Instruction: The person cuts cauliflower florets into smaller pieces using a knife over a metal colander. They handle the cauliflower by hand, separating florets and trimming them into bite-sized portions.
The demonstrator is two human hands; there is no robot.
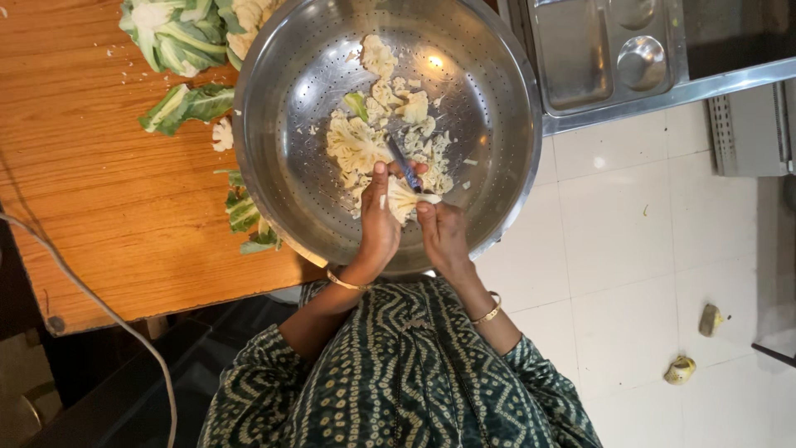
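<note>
Cauliflower floret (404, 199) held low over the six o'clock side of the steel colander (282, 166), pinched in the fingers of the right hand (444, 236), cut end turned toward the blade. Left hand (377, 224) clenched, seemingly round a small knife (404, 164), blade pointing to twelve o'clock, handle hidden. Kept above the bowl, probably so that trimmed bits drop onto the cut florets (365, 141) heaped at its centre. Green leaves (186, 104) pushed out to nine o'clock on the wooden table (83, 166), apart from the usable pieces.
</note>
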